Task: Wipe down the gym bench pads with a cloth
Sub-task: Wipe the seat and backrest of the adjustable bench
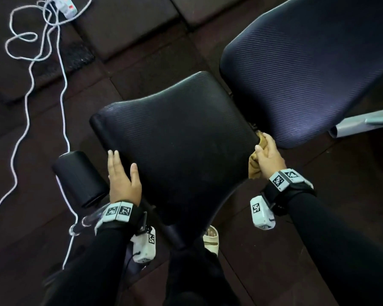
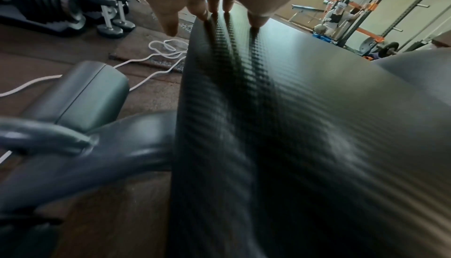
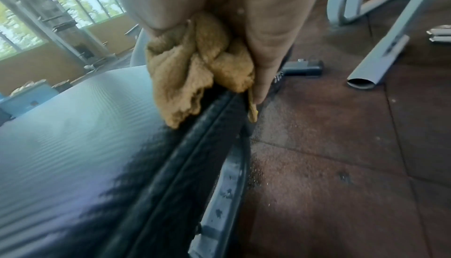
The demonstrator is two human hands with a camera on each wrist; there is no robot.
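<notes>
Wiping along the rt side edge of the seat pad [image 1: 181,138] w/ a bunched tan cloth [image 1: 255,161]; right hand [image 1: 269,154] gripping it, fingers curled round the wad, pressing it onto the pad's side seam up near the gap btwn seat pad and back pad [image 1: 314,69]. In the right wrist view, cloth [image 3: 195,59] sitting right on the piping of the edge, thumb and one finger clamping it, floor just beyond. Left hand [image 1: 123,177] lying flat and relaxed on the opposite, lt edge of the seat pad, fingers straight, holding nothing, prob. bracing the bench; left wrist view showing fingertips [image 2: 257,21] touching the ribbed surface [image 2: 305,127]. Roller pad [image 1: 80,177] sitting just outboard of the left hand, white cable [image 1: 63,69] trailing on the floor beyond it. Progress, judging only from this: working edges of the seat pad, so looking mid-task. Not possible to tell from sheen or streaks whether the seat top is already done; no wet marks readable. Back pad, ahead of the right hand, showing no cloth contact now; likely still to do, or at least unconfirmed. Roller pad also untouched at this moment. Remaining, probably: rest of seat edges, back pad top and sides, roller.
</notes>
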